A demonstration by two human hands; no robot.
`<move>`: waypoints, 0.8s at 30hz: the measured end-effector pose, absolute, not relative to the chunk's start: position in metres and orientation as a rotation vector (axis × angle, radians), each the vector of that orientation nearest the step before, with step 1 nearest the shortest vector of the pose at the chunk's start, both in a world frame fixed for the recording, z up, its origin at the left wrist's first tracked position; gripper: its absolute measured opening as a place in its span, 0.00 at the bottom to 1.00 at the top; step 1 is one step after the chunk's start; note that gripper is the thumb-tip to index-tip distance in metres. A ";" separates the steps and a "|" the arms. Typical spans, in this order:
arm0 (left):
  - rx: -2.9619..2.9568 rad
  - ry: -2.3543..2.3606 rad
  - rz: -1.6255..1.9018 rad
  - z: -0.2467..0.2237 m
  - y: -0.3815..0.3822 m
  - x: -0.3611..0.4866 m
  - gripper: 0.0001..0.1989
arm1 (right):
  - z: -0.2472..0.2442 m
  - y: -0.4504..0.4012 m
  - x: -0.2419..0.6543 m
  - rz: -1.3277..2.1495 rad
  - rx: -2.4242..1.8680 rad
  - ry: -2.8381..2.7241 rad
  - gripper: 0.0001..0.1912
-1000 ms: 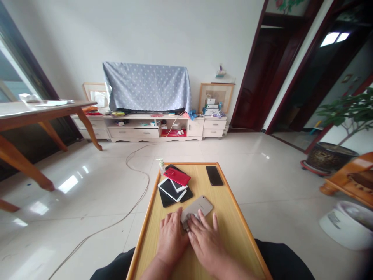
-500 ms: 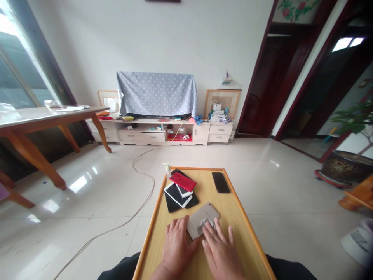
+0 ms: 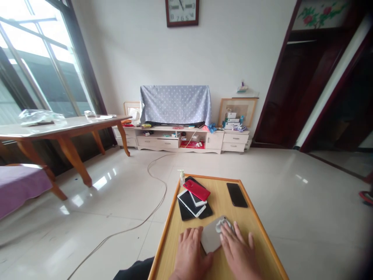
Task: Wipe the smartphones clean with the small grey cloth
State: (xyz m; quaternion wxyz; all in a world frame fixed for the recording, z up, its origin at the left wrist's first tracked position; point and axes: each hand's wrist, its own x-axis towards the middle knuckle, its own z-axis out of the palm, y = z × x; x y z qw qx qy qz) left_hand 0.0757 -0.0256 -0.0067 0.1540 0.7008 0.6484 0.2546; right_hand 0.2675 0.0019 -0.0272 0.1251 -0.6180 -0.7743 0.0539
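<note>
A grey-backed smartphone (image 3: 212,235) lies on the low wooden table (image 3: 186,233), between my left hand (image 3: 190,252) and my right hand (image 3: 237,249). My left fingers press against its left edge. My right fingertips hold a small crumpled grey cloth (image 3: 223,224) on its upper corner. Further up the table is a stack of phones (image 3: 194,202), with a red phone (image 3: 196,190) on top of white-framed and black ones. A lone black phone (image 3: 237,195) lies face up to the right. A small pump bottle (image 3: 182,177) stands at the far corner.
A pale cable (image 3: 157,194) curves across the tiled floor left of the low table. A long wooden table (image 3: 64,126) stands at the left. A cream TV cabinet (image 3: 177,142) with a cloth-covered screen stands against the far wall.
The view has tilted upward, so the low table sits lower in the picture. The cloth has moved up the phone's back toward its top corner, and the phone has turned slightly.
</note>
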 end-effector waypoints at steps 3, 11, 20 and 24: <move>2.001 1.865 0.698 -0.008 -0.026 0.074 0.33 | -0.026 0.010 0.261 0.210 -1.850 -2.248 0.27; 1.978 1.859 0.730 -0.024 -0.025 0.069 0.39 | -0.024 0.015 0.232 0.257 -1.612 -2.453 0.25; 1.940 1.832 0.684 -0.018 -0.027 0.063 0.37 | -0.059 0.001 0.222 0.213 -1.557 -2.487 0.25; 1.920 1.860 0.647 -0.011 -0.029 0.064 0.35 | -0.078 -0.015 0.236 0.066 -1.584 -2.419 0.25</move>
